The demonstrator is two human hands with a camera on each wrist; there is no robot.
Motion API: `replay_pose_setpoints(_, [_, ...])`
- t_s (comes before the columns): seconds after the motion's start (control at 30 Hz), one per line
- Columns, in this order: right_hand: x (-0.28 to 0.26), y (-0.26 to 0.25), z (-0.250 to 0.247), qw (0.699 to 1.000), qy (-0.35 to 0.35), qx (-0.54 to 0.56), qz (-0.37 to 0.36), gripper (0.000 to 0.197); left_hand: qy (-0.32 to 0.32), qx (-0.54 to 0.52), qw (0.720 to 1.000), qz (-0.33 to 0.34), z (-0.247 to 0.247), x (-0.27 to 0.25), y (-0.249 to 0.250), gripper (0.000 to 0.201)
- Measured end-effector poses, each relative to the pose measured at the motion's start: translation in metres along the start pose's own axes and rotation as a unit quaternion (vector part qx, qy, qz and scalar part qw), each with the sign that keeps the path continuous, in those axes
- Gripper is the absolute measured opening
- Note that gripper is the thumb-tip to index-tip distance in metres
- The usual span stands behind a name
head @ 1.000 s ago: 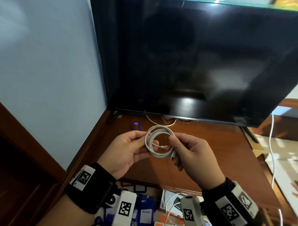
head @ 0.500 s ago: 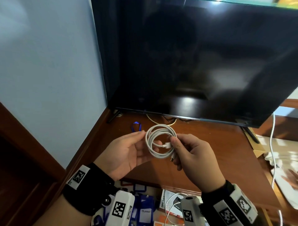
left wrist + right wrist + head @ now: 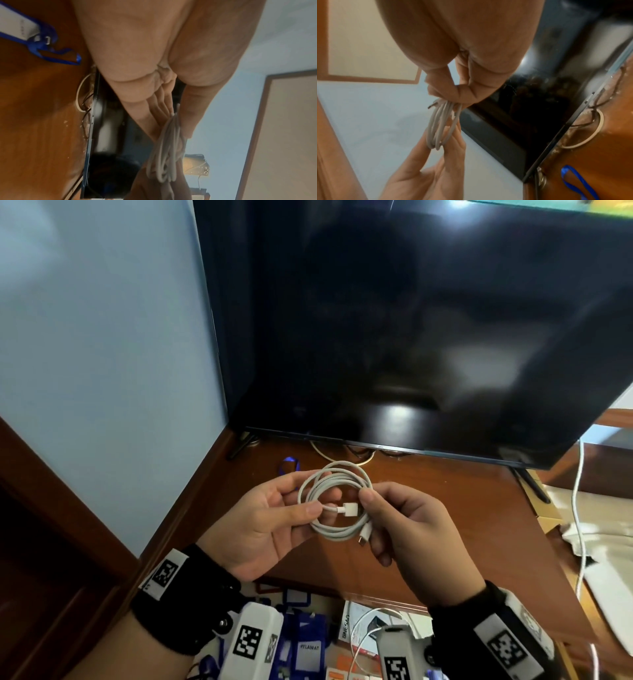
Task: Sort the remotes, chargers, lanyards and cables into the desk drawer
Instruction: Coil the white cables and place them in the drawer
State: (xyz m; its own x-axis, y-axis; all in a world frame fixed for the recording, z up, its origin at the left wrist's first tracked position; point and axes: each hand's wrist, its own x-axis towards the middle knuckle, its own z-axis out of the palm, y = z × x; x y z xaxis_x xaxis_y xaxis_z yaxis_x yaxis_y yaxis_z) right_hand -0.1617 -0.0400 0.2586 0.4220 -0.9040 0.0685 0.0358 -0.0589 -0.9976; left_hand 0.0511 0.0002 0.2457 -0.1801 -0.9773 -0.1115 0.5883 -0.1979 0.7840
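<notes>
Cable (image 3: 337,501), wound into a white coil, is held above the desk (image 3: 445,508) between both hands, pinched at its left side by the left hand (image 3: 263,518) and at its right by the right hand (image 3: 411,529), apparently so the loops are kept together before stowing.

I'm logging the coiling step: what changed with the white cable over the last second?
The flat white connector now lies across the coil's middle, the left hand pinching its lead. Both hands still hold the coiled white cable above the desk; the right hand keeps its grip.
</notes>
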Motion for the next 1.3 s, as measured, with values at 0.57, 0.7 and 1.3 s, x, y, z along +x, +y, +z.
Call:
replay_pose_setpoints(0.57, [0.000,0.013,0.001,0.993,-0.029,0.107,0.045,0.018,0.120,0.579,0.746,0.307,0.001,0.004,-0.014,0.033])
replay_pose_setpoints(0.7, [0.001,0.016,0.000,0.985,-0.013,0.155,0.072,0.018,0.098,0.578,0.721,0.369,-0.003,0.002,-0.021,0.026])
replay_pose_setpoints(1.3, [0.005,0.024,-0.006,0.993,0.077,0.071,0.052,0.029,-0.027,0.401,0.899,0.172,-0.005,-0.015,-0.018,0.019])
